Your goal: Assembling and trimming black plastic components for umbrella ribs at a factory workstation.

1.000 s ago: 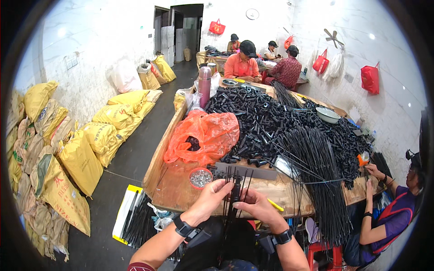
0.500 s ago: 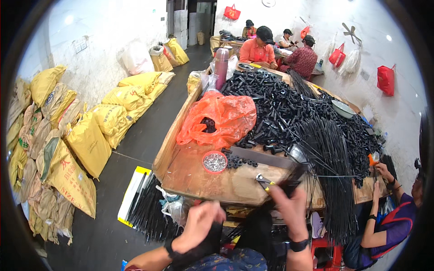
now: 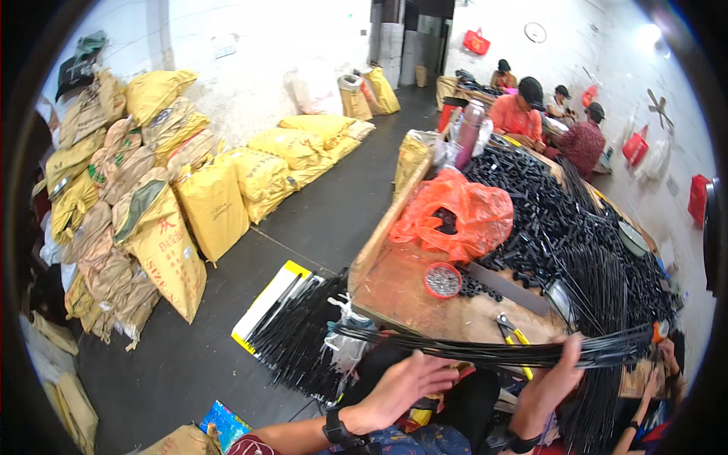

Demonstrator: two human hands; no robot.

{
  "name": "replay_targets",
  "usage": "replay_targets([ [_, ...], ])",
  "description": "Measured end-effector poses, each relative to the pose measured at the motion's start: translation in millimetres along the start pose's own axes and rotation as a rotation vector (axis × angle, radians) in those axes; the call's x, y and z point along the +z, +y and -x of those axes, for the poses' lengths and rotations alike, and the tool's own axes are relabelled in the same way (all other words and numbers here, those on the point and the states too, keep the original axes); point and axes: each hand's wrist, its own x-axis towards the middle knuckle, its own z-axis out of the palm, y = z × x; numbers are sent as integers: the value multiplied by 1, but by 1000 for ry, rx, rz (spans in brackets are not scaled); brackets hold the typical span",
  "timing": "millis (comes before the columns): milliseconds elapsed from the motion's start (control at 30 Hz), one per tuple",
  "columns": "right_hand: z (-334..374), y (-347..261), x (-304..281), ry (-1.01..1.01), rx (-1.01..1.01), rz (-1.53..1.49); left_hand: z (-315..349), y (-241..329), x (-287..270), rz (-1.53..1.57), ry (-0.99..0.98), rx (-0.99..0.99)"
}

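Brown wood makes up the surface [image 3: 402,284], running far right under a heap of black parts [image 3: 523,205], with a red plastic bag [image 3: 485,216] and a red bowl [image 3: 442,291] nearer. Across its near edge stretches the bundle of thin black rods [image 3: 485,351], the right hand [image 3: 552,379] gripping it, the left hand [image 3: 409,385] loosely spread beside it, contact unclear. Over left, yellow sacks [image 3: 216,216] line the white wall [image 3: 265,76], and one tan-yellow sack [image 3: 163,254] wears bold red lettering!

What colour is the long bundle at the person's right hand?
Black; the bundle shows best in the head view.
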Motion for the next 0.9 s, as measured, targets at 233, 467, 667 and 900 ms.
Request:
replay_targets([
  [233,93,71,14,-556,505,-99,19,41,-70,289,185,410],
  [467,125,116,-37,-1607,624,514,44,116,-148,111,365,587],
  [667,129,130,-61,-1634,522,625,68,151,-197,-50,382,498],
  [900,128,152,-68,-1533,647,624,66,154,-193,-555,450,224],
])
